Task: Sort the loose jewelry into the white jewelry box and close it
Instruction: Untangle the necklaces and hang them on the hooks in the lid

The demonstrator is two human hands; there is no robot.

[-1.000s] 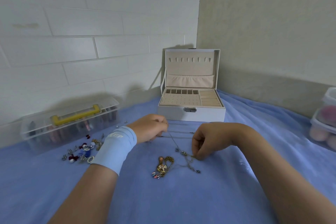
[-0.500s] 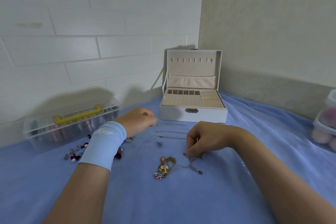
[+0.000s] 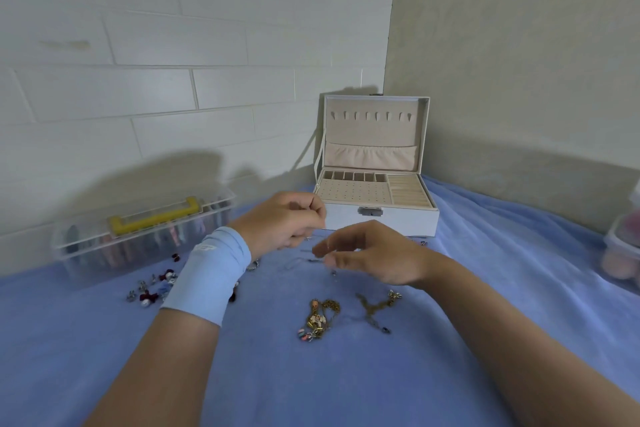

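Jewelry box point(image 3: 381, 218) sitting open at the back of the blue cloth point(image 3: 311, 385), lid standing upright. Gold necklaces point(image 3: 317, 319) lying loose in front of the hands, earrings point(image 3: 149, 289) lying beside the wristband point(image 3: 211, 274). Thin chain point(image 3: 298, 261) lying between the hands. Left hand point(image 3: 284, 220) curling, thumb to forefinger; too blurred to tell whether it is gripping anything. Right hand point(image 3: 377, 258) hovering, fingers relaxed, grasping nothing.

A corner of a home room: a white brick-patterned wall point(image 3: 156, 94) meets a plain beige plaster wall point(image 3: 519, 62) above a soft blue fleece cloth point(image 3: 346, 378), with an open white jewelry box point(image 3: 381, 220) at 12 o'clock and a clear yellow-handled plastic organiser case point(image 3: 149, 239) at 9 o'clock.
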